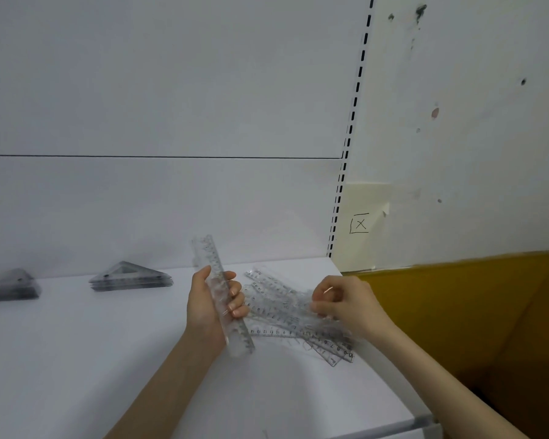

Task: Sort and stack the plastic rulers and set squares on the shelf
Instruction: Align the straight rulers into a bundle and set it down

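My left hand [213, 304] grips a bundle of clear plastic rulers [217, 274] held steeply tilted above the white shelf [76, 359]. Several more clear rulers [286, 318] lie criss-crossed in a loose pile on the shelf to the right of it. My right hand [346, 301] rests on the right end of that pile, its fingers curled and pinching at the rulers there. Two neat stacks of clear set squares sit at the back of the shelf: one stack [130, 277] left of centre, another stack [10, 285] at the far left edge.
The shelf's right edge runs close beside the ruler pile. Beyond it stands an open brown cardboard box [473, 327]. A slotted upright [349, 137] marks the back right corner, next to a stained wall with a taped paper marked X [360, 223].
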The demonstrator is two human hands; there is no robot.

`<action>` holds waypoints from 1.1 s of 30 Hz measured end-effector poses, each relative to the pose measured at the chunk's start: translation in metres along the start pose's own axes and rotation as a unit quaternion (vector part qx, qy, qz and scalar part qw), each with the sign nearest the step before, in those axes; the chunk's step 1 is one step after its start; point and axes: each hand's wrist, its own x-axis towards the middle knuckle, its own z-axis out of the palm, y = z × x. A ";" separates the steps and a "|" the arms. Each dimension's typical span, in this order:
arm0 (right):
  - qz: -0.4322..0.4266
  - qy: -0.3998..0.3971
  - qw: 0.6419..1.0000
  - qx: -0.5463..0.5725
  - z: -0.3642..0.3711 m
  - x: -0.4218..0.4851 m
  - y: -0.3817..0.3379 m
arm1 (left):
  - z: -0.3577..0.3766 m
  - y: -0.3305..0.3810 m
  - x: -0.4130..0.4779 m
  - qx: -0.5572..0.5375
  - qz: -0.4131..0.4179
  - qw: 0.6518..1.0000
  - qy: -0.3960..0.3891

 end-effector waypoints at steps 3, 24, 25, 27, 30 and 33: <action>0.001 0.044 0.984 0.172 -0.015 0.001 -0.006 | 0.000 0.001 0.001 -0.005 0.004 1.000 -0.002; -0.161 0.000 0.985 0.062 0.025 0.080 -0.069 | 0.014 -0.006 -0.020 0.165 -0.162 0.966 -0.118; -0.171 0.000 0.984 0.052 0.026 0.083 -0.070 | 0.014 -0.006 -0.018 0.163 -0.163 0.966 -0.118; -0.188 0.006 0.982 0.026 0.028 0.088 -0.070 | 0.012 -0.006 -0.015 0.144 -0.166 0.968 -0.121; -0.199 0.001 0.979 -0.045 0.034 0.091 -0.066 | 0.011 -0.009 -0.014 0.124 -0.168 0.970 -0.123; -0.198 -0.011 0.977 -0.081 0.031 0.089 -0.060 | 0.010 -0.011 -0.012 0.106 -0.145 0.979 -0.101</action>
